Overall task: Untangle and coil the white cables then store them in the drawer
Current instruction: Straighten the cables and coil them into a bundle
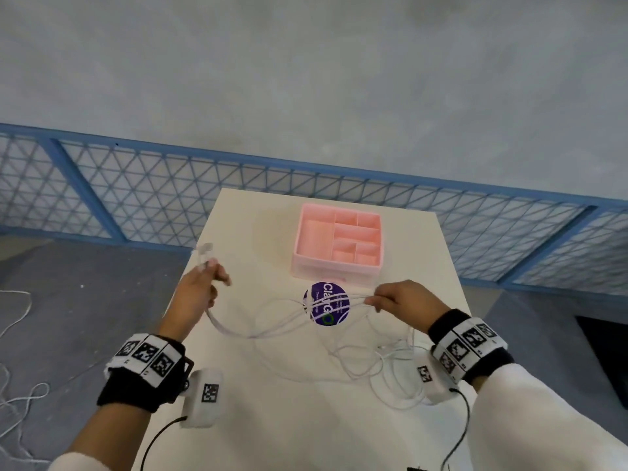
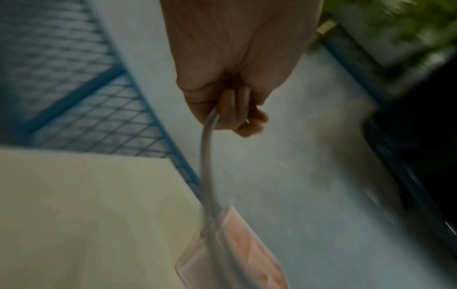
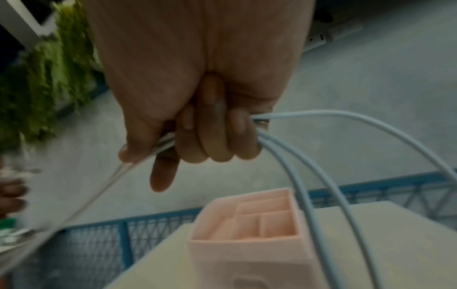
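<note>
White cables stretch in the air between both hands above the white table. My left hand grips a bundle of them near the table's left edge, with the white plug ends sticking up past the fingers; in the left wrist view the cable hangs down from the fist. My right hand grips several strands, which fan out of its curled fingers in the right wrist view as cables. More loose loops lie tangled on the table below the right wrist. The pink drawer box stands behind the hands.
A round purple sticker lies on the table under the stretched strands. A blue mesh fence runs behind the table. More white cord lies on the floor at the left. The table's near part is bare.
</note>
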`<move>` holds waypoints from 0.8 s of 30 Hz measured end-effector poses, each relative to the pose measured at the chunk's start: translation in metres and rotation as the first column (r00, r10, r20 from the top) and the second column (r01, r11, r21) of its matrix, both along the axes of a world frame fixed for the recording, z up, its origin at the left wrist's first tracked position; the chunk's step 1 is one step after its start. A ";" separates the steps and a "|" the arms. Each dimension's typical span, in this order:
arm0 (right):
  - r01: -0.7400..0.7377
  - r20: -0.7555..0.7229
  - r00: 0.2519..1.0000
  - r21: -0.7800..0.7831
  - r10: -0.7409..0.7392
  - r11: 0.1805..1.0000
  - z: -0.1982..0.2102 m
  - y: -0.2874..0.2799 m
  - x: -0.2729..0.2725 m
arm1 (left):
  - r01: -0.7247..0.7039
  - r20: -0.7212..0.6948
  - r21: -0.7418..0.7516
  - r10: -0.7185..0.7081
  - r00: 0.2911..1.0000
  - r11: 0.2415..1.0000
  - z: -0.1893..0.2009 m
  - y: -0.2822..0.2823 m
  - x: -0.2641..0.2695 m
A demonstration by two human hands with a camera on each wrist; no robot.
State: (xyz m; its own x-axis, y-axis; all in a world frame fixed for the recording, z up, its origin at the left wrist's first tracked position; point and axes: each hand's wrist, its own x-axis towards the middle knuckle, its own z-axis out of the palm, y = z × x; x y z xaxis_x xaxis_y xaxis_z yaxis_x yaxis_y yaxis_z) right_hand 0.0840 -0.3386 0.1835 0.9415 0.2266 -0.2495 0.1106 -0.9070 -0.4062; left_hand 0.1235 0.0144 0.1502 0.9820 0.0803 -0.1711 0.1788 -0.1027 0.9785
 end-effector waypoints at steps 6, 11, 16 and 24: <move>-0.137 0.083 0.988 0.072 0.131 0.988 0.022 0.059 0.000 | 0.682 -0.063 0.139 -0.681 0.730 0.718 0.043 -0.087 -0.027; -0.086 -0.012 0.996 0.203 0.091 0.975 0.034 0.046 0.004 | 0.731 -0.101 -0.068 -0.734 0.672 0.678 0.046 -0.104 -0.029; 0.019 -0.133 0.991 0.235 0.013 0.972 0.012 0.006 0.000 | 0.296 -0.050 -0.449 -0.354 0.934 0.843 0.047 -0.082 -0.001; 0.307 0.165 0.945 -0.157 -0.281 0.939 0.001 -0.104 0.003 | -0.006 -0.032 -0.451 -0.009 0.999 0.892 0.011 -0.012 0.029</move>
